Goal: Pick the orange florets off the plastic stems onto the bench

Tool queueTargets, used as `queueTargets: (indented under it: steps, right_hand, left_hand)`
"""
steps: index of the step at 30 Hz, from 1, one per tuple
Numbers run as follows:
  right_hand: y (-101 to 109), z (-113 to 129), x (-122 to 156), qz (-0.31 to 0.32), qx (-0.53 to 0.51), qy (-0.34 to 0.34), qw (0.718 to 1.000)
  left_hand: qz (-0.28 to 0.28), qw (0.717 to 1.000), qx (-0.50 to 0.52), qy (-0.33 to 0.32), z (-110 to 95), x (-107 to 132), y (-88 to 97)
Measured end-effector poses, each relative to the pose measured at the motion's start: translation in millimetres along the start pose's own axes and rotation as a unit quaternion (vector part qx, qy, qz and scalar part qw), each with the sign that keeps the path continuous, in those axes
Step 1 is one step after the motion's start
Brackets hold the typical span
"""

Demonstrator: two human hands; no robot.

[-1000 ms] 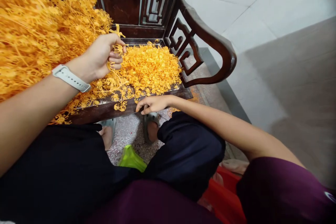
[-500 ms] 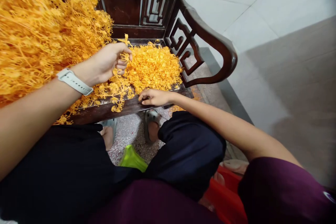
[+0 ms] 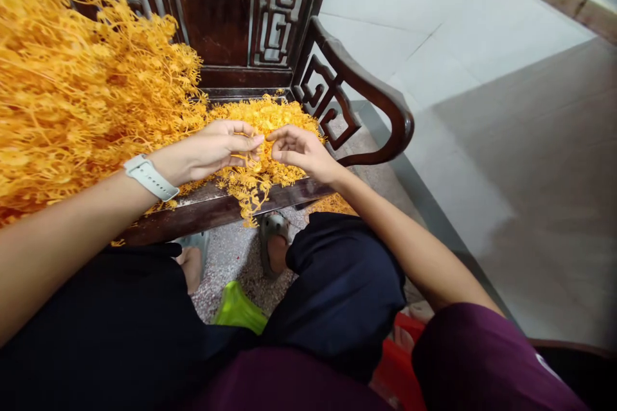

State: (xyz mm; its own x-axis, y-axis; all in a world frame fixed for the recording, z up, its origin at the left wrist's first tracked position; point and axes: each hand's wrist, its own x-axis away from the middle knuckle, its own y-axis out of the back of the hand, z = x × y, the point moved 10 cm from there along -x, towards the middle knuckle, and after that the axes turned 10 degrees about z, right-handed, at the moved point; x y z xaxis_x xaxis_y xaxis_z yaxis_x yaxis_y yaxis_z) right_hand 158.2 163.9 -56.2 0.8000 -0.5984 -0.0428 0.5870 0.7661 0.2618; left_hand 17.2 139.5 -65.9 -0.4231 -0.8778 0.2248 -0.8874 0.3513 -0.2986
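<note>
My left hand (image 3: 226,149), with a pale watch band on its wrist, pinches a strand of orange plastic flowers (image 3: 250,196). The strand dangles below the fingers, over the front edge of the wooden bench seat (image 3: 207,213). Close beside the left fingertips is my right hand (image 3: 303,153), its fingers curved and apart, with nothing visibly held. Behind both hands lies a low heap of loose orange flower pieces (image 3: 274,114) on the seat. A much larger pile of orange flower stems (image 3: 96,103) fills the left side.
The bench has a carved dark backrest (image 3: 212,6) and a curved armrest (image 3: 380,90) at the right. A bright green plastic object (image 3: 238,309) is on the speckled floor between my legs. Something red (image 3: 398,366) shows beside my right thigh. More orange pieces (image 3: 332,204) lie beneath the bench.
My left hand has moved right with the flower strand, away from the big pile. My right hand has lifted off the seat edge and come up to the left fingertips.
</note>
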Motion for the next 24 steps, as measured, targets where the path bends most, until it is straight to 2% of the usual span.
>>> queueTargets:
  steps: [2,4,7,12,15,20,24]
  right_hand:
    - [1.5,14.4,2.6,-0.030,0.026,0.021,0.999]
    - [-3.9,23.3,2.8,-0.027,0.039,0.044,0.998]
    - [-4.4,26.2,2.3,-0.023,-0.001,0.064,0.998]
    - [8.7,19.6,4.4,-0.031,-0.085,0.035,0.995]
    - [9.1,20.0,6.6,-0.037,-0.143,0.018,0.989]
    - [-9.3,29.9,4.7,-0.013,-0.251,-0.003,0.968]
    - [-4.9,41.5,3.6,-0.065,-0.213,0.019,0.975]
  left_hand:
    - [0.009,1.000,0.006,0.008,1.5,0.0,-7.8]
    - [0.019,1.000,0.011,0.011,-0.2,0.8,-16.5]
    - [0.014,1.000,0.014,0.008,-6.2,3.8,-23.5]
    - [-0.003,0.998,-0.055,-0.037,-22.1,9.0,-24.8]
    - [0.002,0.993,-0.104,-0.063,-27.8,9.6,-31.0]
    - [0.006,0.994,-0.042,-0.100,-28.4,6.5,-47.1]
    - [-0.015,0.989,-0.042,-0.141,-32.7,4.5,-48.9]
